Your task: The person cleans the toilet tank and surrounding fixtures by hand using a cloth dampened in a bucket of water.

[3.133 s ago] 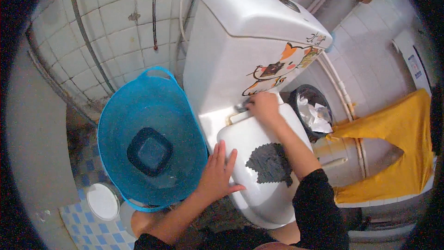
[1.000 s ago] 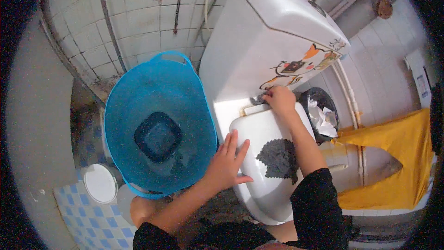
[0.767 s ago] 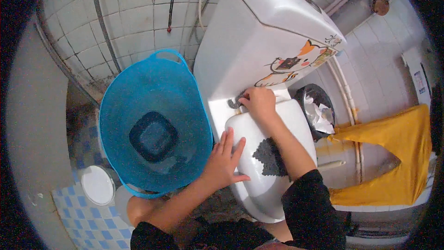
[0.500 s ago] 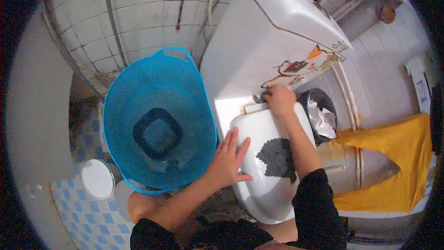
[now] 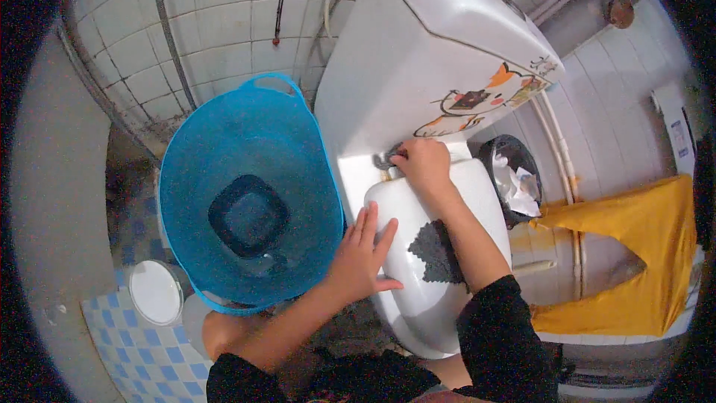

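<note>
A white toilet with its lid down stands in front of me. My right hand is closed on a grey cloth, pressed to the ledge behind the lid hinge; most of the cloth is hidden under the fingers. At the lid's left edge my left hand lies with fingers spread, holding nothing. Another dark grey cloth with zigzag edges lies flat on the lid, partly covered by my right forearm. Behind the lid rises the white tank with a cartoon cat sticker.
To the left stands a large blue tub with a dark squarish basin inside. A white-lidded bucket is beside it. Right of the toilet are a black bin with crumpled paper, wall pipes and a hanging yellow cloth.
My right hand has slid left along the ledge behind the lid with the grey cloth. My left hand has stayed at the lid's edge. The view has shifted slightly.
</note>
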A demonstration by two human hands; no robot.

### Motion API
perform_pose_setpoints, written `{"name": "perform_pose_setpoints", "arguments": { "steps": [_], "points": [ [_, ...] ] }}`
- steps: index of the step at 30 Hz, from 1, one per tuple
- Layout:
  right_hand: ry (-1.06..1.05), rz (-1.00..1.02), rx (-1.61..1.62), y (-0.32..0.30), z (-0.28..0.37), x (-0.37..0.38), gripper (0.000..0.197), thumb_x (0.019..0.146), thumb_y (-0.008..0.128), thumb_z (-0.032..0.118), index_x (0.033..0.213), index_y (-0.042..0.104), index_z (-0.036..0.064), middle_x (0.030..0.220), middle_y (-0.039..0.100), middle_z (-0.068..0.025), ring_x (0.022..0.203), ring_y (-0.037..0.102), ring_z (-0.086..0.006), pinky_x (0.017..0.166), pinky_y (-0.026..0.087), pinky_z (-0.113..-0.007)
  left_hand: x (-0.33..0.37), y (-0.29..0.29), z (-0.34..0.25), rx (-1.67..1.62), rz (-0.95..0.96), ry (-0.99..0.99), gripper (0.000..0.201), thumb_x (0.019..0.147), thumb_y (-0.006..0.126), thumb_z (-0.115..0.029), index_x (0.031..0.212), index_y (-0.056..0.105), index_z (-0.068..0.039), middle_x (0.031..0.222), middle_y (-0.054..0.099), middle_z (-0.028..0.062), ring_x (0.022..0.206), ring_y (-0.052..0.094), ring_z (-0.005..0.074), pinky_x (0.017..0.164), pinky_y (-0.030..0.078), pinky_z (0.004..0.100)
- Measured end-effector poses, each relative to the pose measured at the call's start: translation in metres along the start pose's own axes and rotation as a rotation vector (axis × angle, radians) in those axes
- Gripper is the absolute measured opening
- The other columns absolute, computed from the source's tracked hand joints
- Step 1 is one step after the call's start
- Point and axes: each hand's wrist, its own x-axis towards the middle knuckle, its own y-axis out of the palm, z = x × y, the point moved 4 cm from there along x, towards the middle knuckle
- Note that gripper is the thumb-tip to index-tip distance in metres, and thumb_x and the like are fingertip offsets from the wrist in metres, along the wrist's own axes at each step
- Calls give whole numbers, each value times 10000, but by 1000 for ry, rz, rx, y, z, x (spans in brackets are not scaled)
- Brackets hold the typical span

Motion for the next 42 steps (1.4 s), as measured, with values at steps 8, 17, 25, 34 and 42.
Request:
{"name": "perform_pose_setpoints", "arguments": {
  "steps": [8, 17, 25, 34, 42],
  "points": [
    [259, 66, -130, 2, -98, -1, 268, 768, 723, 393, 869, 753, 147, 813, 705, -101, 783, 689, -270, 673, 510, -449, 9, 4, -11, -2, 17, 25, 1124, 646, 730, -667, 1478, 301, -44, 1508, 91, 380, 1381, 213, 536, 1127, 255, 537],
    [98, 52, 19, -2, -41, 0, 298, 751, 742, 425, 906, 758, 170, 809, 707, -85, 788, 684, -275, 703, 508, -428, -1, 0, 2, -34, 21, -10, 1117, 654, 729, -662, 1483, 293, -54, 1513, 83, 374, 1388, 188, 540, 1127, 253, 539],
    [144, 53, -9, -1, -48, 0, 293, 732, 757, 382, 880, 752, 129, 822, 703, -108, 804, 672, -298, 717, 515, -424, 1, 0, -1, -4, 2, 0, 1142, 626, 762, -637, 1475, 299, -30, 1503, 85, 391, 1379, 212, 541, 1127, 253, 540],
    [332, 81, -68, -1, -137, -14, 299, 755, 742, 397, 928, 747, 153, 867, 710, -98, 822, 684, -288, 684, 506, -446, 7, -1, -8, -29, -5, 19, 1116, 622, 772, -611, 1467, 321, -38, 1499, 120, 384, 1376, 220, 536, 1106, 284, 538],
    [14, 63, -33, 3, -35, -4, 287, 775, 710, 417, 860, 752, 146, 769, 691, -90, 784, 676, -287, 674, 506, -432, 3, -4, -4, -5, 48, -11, 1146, 603, 785, -626, 1458, 326, -16, 1499, 87, 396, 1386, 197, 536, 1134, 246, 531]
  ]
}}
